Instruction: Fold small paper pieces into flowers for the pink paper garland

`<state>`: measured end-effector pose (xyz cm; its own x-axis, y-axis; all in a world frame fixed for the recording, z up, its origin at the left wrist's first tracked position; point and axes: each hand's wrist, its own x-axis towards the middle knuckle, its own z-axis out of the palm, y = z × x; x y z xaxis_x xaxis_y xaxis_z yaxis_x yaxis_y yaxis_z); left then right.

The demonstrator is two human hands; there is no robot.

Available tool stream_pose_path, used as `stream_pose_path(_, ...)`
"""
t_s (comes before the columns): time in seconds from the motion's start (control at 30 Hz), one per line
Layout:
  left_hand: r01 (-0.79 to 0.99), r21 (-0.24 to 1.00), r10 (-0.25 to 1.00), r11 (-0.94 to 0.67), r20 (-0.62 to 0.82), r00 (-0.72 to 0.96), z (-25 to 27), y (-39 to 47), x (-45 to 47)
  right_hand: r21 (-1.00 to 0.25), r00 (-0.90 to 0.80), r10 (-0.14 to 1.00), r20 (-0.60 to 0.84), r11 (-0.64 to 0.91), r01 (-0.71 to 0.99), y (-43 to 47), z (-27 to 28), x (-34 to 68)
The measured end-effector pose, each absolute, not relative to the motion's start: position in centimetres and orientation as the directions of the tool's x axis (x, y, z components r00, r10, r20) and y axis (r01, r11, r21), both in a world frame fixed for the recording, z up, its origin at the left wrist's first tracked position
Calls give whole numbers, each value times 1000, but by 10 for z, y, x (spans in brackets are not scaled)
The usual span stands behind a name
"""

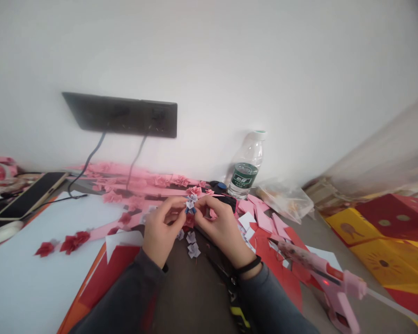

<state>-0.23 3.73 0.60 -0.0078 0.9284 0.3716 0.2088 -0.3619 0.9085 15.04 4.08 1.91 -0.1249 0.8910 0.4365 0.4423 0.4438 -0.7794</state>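
Between my two hands is a small pale lavender folded paper flower [191,200], raised over the table. My left hand [164,225] pinches its left side with thumb and index finger, while my right hand [220,222] pinches the right side. Small dark blue patches show at the fingertips; I cannot tell what they are. Below the hands, more lavender paper flowers [194,251] lie on the grey table. Pink paper flowers [181,181] lie in rows behind. Scissors [231,281] with black and yellow handles rest under my right forearm.
A pink hot glue gun [320,269] with a lit red light lies right, over red paper [282,283]. A water bottle [245,169] stands by the wall near a plastic bag [285,199]. White sheets [24,278], a phone [33,195] and cables [94,155] are left. Yellow boxes [386,264] stand far right.
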Motion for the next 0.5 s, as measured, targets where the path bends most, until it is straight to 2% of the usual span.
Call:
stream_pose_path(0.17, 298, 867, 912, -399, 408, 31, 6, 38, -3, -774, -141, 892, 430, 445, 450, 41, 19, 151)
stream_pose_path(0.4, 316, 837, 889, -446, 456, 47, 6, 38, -2, -615, -197, 807, 557, 560, 556, 40, 19, 151)
stream_pose_path(0.5, 310, 844, 891, -437, 453, 25, 6, 37, -2, -604, -170, 799, 577, 558, 569, 40, 18, 151)
